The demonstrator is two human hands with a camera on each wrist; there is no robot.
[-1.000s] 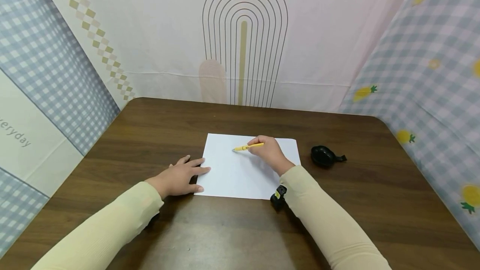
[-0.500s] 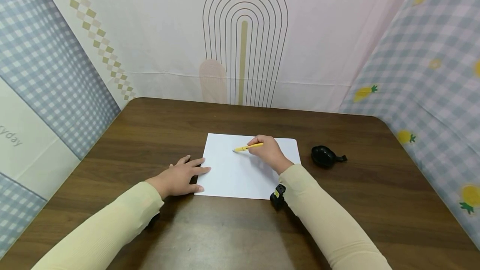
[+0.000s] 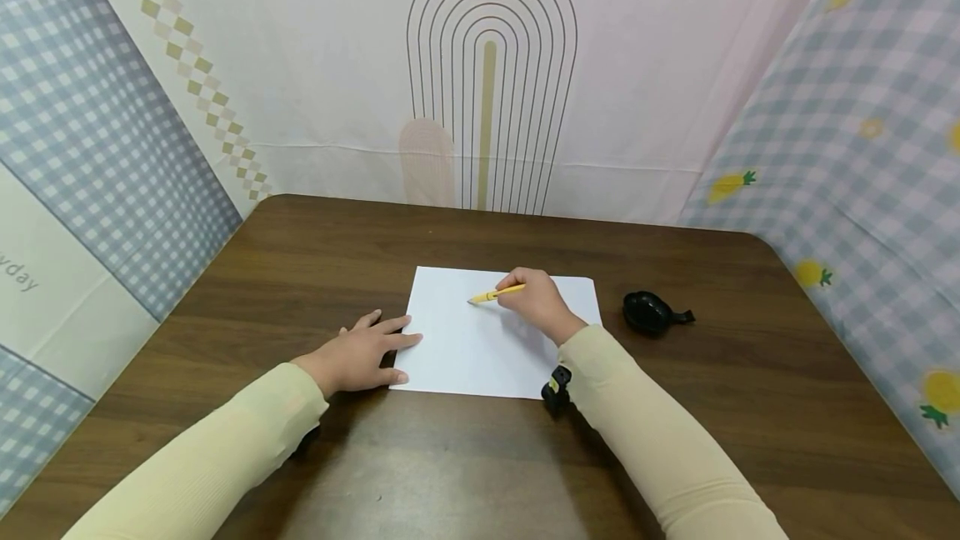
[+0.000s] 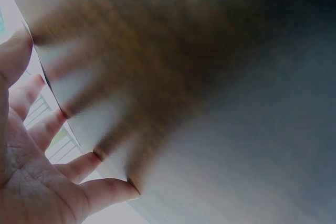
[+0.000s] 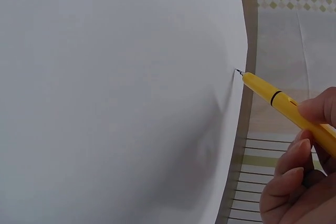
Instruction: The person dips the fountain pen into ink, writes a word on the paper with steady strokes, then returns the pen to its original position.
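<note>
My right hand (image 3: pixel 538 300) pinches a yellow pen (image 3: pixel 487 296) between thumb and fingers, above the upper part of a white sheet of paper (image 3: pixel 465 357). In the right wrist view, the pen (image 5: pixel 278 99) has a black ring and a thin metal tip that meets the paper (image 5: pixel 115 66) at a small dark mark. My left hand (image 3: pixel 358 357) rests at the sheet's left edge with fingers spread, fingertips on the paper. From the left wrist view, that hand (image 4: pixel 47 166) shows its straight fingers along the paper's edge.
A small black pan-shaped dish (image 3: pixel 647 312) with a short handle sits right of the paper on the brown wooden table (image 3: pixel 420 457). Patterned cloth (image 3: pixel 315 65) hangs behind the table and at both sides. A black wrist camera (image 3: pixel 556 392) is strapped under the right sleeve.
The pen tip has shifted very slightly to the right over the paper, with my right hand still gripping it. My left hand and the sheet look the same.
</note>
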